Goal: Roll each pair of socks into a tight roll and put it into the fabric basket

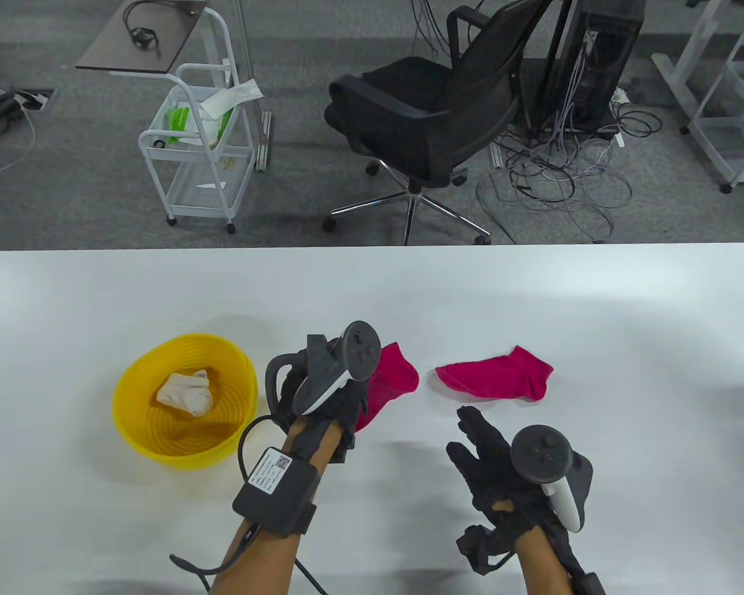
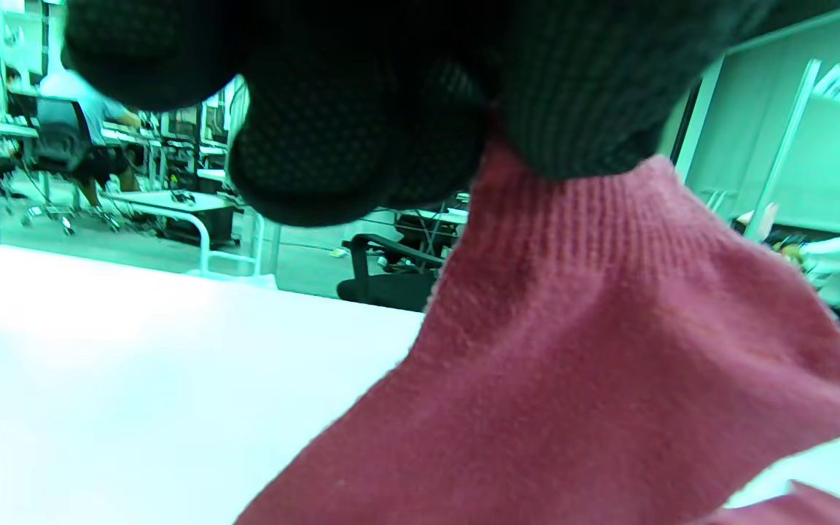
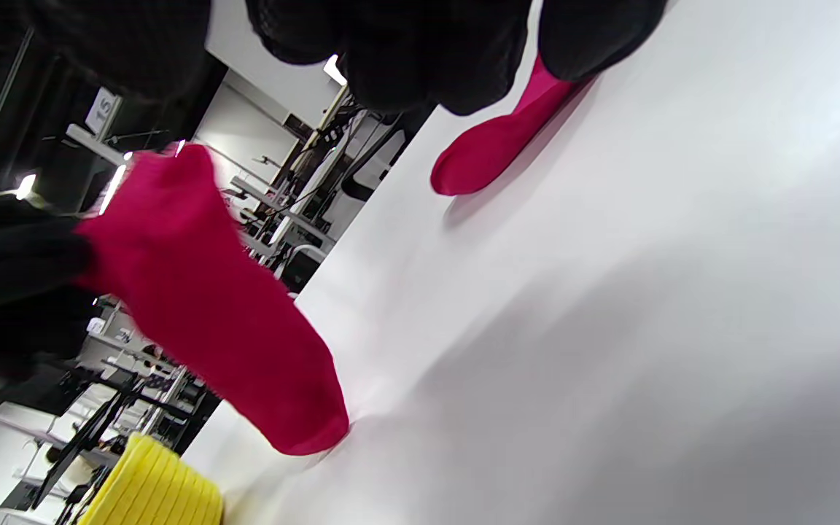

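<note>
My left hand (image 1: 338, 396) pinches one magenta sock (image 1: 392, 378) by its cuff and holds it lifted, its toe touching the table; the left wrist view shows gloved fingers (image 2: 362, 146) gripping that sock (image 2: 580, 364). It also hangs in the right wrist view as a magenta sock (image 3: 223, 321). The second magenta sock (image 1: 499, 375) lies flat on the table to the right, seen too in the right wrist view (image 3: 500, 138). My right hand (image 1: 480, 443) hovers just short of it, fingers spread and holding nothing. The yellow basket (image 1: 130, 396) at left holds a cream sock roll (image 1: 186, 392).
The white table (image 1: 626, 322) stretches wide on the right and behind the socks. Beyond its far edge stand a black office chair (image 1: 434, 118), a white wire cart (image 1: 198, 142) and tangled cables on the floor.
</note>
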### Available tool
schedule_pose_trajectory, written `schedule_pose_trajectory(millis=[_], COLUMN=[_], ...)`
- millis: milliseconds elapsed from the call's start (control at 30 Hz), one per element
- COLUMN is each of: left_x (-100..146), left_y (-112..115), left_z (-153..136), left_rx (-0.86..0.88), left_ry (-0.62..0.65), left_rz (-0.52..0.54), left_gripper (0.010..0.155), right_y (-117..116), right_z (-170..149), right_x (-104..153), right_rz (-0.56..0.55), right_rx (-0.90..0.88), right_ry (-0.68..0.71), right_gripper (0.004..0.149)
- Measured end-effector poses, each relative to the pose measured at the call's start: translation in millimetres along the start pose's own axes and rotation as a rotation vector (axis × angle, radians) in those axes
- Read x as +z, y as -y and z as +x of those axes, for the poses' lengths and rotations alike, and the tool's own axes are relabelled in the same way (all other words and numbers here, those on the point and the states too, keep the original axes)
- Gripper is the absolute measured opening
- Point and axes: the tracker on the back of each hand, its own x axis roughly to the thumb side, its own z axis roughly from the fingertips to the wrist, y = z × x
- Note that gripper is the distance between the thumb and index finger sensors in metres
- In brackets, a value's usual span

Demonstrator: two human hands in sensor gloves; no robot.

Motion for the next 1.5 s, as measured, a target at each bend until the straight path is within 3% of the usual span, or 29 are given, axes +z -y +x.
schedule_pose_trajectory(millis=[333,533,667,767,867,1033,1300,1500], left_x=[72,102,96,78,57,25,11,39], left_y=[-29,-28,0,37,70,105,122,88], left_z=[-3,-10,-15,-21,-29,-38,-32,-33], left_rx=[0.256,0.323,0.343,0.296,0.272,0.236,0.112,0.160], left_ry=[0.088,0.079,0.017,-0.039,-0.100,-0.191,-0.169,-0.082], left_rz=[-0.013,-0.093,-0.198,-0.250,-0.261,-0.269,-0.219,-0.130], left_gripper=[0.043,0.043,0.043,0.043,0.043,0.043,0.047,0.059], right_y=[3,6,4,2,2,-2,-6,-9], right_z=[4,-2,1,0,1,2,2,2], right_x=[3,-1,-1,-3,-2,-4,-5,-5], right_rz=[-0.026,-0.033,-0.024,-0.016,-0.013,0.005,0.031,0.063], right_rx=[0.001,-0.011,0.008,0.024,0.026,0.053,0.070,0.085], right_ry=[0.026,-0.012,-0.008,-0.018,-0.018,-0.025,-0.030,-0.026], right_gripper=[0.072,0.073,0.073,0.073,0.073,0.073,0.073,0.072])
